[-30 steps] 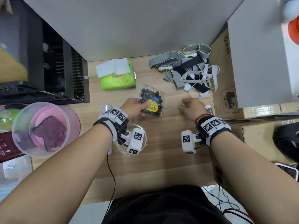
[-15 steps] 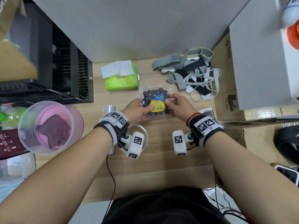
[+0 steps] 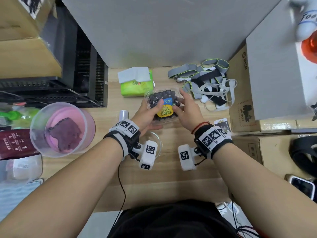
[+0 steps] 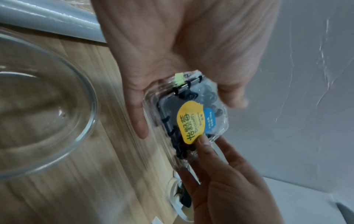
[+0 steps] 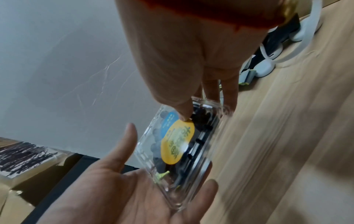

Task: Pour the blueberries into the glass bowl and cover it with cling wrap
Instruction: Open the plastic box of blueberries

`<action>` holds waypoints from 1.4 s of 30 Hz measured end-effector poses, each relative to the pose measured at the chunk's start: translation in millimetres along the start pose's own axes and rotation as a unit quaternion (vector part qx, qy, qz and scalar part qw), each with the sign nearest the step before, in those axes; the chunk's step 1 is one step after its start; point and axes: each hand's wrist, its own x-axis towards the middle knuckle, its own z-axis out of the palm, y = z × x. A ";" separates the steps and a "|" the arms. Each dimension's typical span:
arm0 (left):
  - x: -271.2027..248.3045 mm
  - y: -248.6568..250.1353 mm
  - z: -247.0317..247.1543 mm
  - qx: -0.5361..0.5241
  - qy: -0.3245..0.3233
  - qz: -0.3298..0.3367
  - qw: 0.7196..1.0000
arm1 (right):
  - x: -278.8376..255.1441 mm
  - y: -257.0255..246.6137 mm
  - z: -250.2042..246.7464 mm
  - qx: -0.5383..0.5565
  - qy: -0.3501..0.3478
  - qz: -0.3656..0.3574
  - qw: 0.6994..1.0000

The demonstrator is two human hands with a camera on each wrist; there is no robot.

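Fingers of the left hand (image 3: 148, 112) curl around the blueberry box (image 3: 162, 104), thumb on its lid; half a second ago that hand only cradled its left edge. Now lifted above the wooden table (image 3: 173, 179), beyond the glass bowl (image 3: 158, 143), the box is pinched by the right hand (image 3: 187, 111), thumb at the yellow label (image 4: 189, 122).

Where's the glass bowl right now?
In the head view the glass bowl sits on the wooden table, mostly hidden under the left wrist, just nearer the person than the blueberry box.
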 end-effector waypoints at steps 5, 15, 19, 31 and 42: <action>-10.8 4.8 -1.6 -0.082 -0.043 -0.052 0.994 | -6.8 -13.6 6.2 0.019 -0.009 0.014 1.000; -15.9 -7.3 -3.2 -0.160 -0.093 -0.061 0.981 | -16.2 -43.4 8.6 -0.103 -0.056 0.011 0.993; -13.2 -10.9 -6.5 -0.177 -0.082 -0.072 0.978 | -17.1 -47.0 4.8 -0.136 -0.094 -0.002 0.986; -8.5 -10.0 -16.5 -0.104 -0.088 -0.077 0.988 | -13.7 -52.5 -13.8 -0.189 -0.149 0.036 0.970; 0.3 -5.0 -8.9 -0.195 -0.112 -0.074 0.972 | -14.5 -69.7 -7.5 -0.238 -0.205 0.047 0.948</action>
